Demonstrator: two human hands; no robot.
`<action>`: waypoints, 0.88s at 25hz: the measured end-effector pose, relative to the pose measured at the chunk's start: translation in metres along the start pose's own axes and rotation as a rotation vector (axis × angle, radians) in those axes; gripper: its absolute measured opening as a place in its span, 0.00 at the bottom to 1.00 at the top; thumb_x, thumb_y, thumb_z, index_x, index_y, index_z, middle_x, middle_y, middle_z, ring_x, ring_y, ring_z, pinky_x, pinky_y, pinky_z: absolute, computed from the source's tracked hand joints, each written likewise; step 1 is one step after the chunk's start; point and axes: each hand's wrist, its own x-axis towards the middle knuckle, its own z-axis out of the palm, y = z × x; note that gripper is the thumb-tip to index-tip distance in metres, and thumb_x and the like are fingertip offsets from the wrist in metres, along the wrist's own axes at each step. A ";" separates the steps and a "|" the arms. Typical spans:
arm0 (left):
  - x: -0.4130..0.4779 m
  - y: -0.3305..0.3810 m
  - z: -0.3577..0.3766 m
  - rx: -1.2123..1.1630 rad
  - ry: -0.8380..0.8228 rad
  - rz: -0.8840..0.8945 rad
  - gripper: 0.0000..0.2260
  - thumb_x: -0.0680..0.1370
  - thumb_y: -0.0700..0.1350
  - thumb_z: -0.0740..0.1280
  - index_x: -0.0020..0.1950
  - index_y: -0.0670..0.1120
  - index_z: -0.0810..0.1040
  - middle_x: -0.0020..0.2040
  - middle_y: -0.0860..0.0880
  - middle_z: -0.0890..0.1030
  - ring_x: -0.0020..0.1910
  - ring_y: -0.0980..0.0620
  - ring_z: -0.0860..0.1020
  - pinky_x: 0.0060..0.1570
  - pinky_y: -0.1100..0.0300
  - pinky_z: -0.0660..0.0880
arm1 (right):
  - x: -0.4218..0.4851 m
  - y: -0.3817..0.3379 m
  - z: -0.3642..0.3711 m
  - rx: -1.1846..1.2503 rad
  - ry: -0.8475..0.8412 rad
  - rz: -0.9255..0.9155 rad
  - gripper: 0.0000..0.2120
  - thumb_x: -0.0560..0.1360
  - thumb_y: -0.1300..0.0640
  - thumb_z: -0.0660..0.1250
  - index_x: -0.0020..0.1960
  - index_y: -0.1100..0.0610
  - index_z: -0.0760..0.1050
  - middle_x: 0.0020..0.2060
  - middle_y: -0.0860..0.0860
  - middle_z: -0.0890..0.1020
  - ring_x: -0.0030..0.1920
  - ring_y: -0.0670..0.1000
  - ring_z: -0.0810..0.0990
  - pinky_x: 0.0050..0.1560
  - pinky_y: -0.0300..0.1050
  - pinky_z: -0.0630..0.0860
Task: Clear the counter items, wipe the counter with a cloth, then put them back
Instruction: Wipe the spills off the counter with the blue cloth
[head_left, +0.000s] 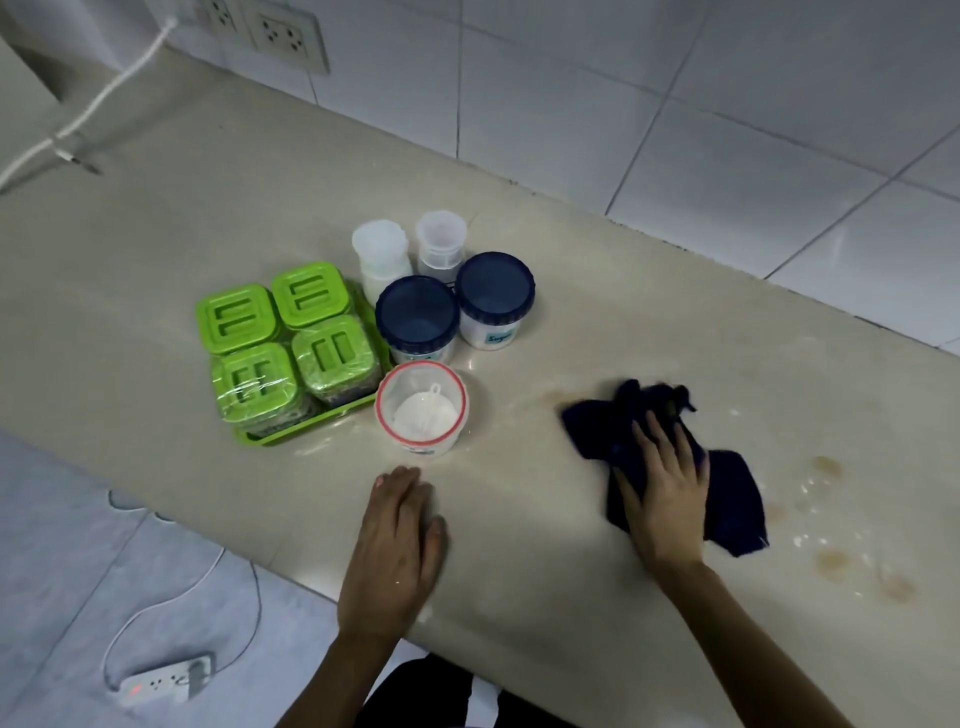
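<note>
On the surface, right half: the dark navy crumpled fabric cloth (670, 462) is lying among brown stains (831, 558) on the beige polished stone surface (597, 597).
Right hand (662, 493): is pressing flat on the cloth, fingers spread, gripping nothing.
Left hand (397, 551): is resting flat and empty near the front edge.
Cloth handling: judged soft, light, limp; pressing at its middle is keeping it from bunching.
Items: green-lidded square plastic containers (283, 343) and the red-rimmed clear round tub (422, 408) are standing grouped at left, well apart from the cloth.
</note>
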 end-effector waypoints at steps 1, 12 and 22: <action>0.001 0.001 0.000 0.003 -0.004 0.005 0.17 0.78 0.46 0.60 0.60 0.37 0.76 0.63 0.40 0.75 0.67 0.43 0.68 0.69 0.47 0.63 | -0.001 -0.022 0.007 -0.006 -0.015 -0.073 0.28 0.75 0.44 0.55 0.71 0.54 0.66 0.73 0.53 0.68 0.74 0.59 0.61 0.72 0.63 0.54; 0.000 0.006 -0.007 0.051 -0.077 0.020 0.18 0.78 0.47 0.59 0.65 0.39 0.74 0.68 0.42 0.73 0.70 0.45 0.67 0.72 0.50 0.61 | 0.008 0.009 0.003 0.003 -0.107 -0.198 0.28 0.76 0.42 0.55 0.74 0.50 0.62 0.75 0.50 0.64 0.75 0.54 0.59 0.72 0.61 0.59; 0.002 0.006 -0.005 0.074 -0.057 0.029 0.17 0.77 0.45 0.60 0.63 0.38 0.75 0.67 0.41 0.74 0.69 0.45 0.67 0.73 0.53 0.59 | -0.009 -0.059 0.020 -0.023 -0.087 -0.226 0.28 0.75 0.43 0.55 0.72 0.51 0.65 0.73 0.52 0.67 0.74 0.59 0.62 0.71 0.63 0.58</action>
